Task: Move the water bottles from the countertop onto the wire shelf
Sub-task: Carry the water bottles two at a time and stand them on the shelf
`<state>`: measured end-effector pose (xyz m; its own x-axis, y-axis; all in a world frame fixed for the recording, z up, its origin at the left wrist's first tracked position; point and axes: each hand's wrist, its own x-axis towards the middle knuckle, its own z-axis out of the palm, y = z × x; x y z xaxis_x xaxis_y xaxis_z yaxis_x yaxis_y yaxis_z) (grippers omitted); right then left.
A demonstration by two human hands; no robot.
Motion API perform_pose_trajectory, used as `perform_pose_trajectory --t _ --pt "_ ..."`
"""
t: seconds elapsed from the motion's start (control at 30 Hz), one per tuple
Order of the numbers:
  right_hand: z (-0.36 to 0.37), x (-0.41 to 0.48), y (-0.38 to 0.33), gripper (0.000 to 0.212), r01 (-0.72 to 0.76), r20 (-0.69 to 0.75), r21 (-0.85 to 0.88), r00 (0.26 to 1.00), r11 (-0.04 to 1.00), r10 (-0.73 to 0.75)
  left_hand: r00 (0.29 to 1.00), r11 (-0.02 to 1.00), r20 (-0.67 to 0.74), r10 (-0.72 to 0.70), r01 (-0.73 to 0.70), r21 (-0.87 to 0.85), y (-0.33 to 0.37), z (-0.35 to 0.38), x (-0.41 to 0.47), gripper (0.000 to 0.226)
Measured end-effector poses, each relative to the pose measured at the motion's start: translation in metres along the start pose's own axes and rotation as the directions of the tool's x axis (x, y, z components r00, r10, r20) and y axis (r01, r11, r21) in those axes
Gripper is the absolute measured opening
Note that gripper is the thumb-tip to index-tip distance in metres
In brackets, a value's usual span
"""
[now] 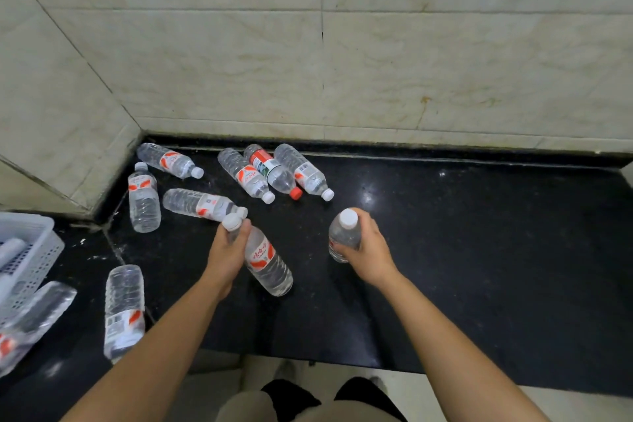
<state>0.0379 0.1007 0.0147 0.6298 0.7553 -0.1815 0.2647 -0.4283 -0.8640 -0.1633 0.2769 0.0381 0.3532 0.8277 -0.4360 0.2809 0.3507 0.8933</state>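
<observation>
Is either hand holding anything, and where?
Left hand grips a clear plastic white-capped water bottle by its neck; right hand grips a second such bottle around its body.

A white perforated basket sits left, beige tiled wall behind.

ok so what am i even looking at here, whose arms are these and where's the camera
No machine here: these are a person's bare arms, filmed by one camera worn on their head, looking down. The left hand grips a tilted bottle by its neck; the right hand holds a second bottle round its body. Several more bottles lie on the black countertop, among them a red-capped bottle. A white basket sits at the left edge.
</observation>
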Motion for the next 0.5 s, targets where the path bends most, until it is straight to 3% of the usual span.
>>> perform_pose_trajectory --t 0.1,0.2,0.27,0.37,0.5 --pt "-0.003 -0.008 0.004 0.072 -0.036 -0.031 0.072 0.999 0.997 0.039 0.997 0.996 0.047 0.060 -0.064 0.066 0.003 0.002 0.001 0.041" --pt "-0.015 -0.024 0.000 0.068 -0.082 -0.099 0.234 0.989 0.969 0.108 0.977 0.976 0.176 0.123 -0.151 0.155 0.016 0.015 -0.002 0.032" --pt "-0.028 -0.038 -0.007 0.065 -0.060 -0.145 0.347 0.982 0.936 0.117 0.946 0.967 0.269 0.179 -0.219 0.128 0.028 0.031 -0.005 0.023" --pt "-0.054 -0.065 -0.024 0.060 0.001 -0.230 0.418 0.968 0.908 0.104 0.858 0.952 0.437 0.271 -0.307 0.013 0.054 0.068 -0.018 0.020" --pt "-0.097 -0.112 -0.041 0.058 0.062 -0.354 0.457 0.928 0.887 0.117 0.711 0.940 0.628 0.316 -0.322 -0.108 0.087 0.128 -0.053 0.023"
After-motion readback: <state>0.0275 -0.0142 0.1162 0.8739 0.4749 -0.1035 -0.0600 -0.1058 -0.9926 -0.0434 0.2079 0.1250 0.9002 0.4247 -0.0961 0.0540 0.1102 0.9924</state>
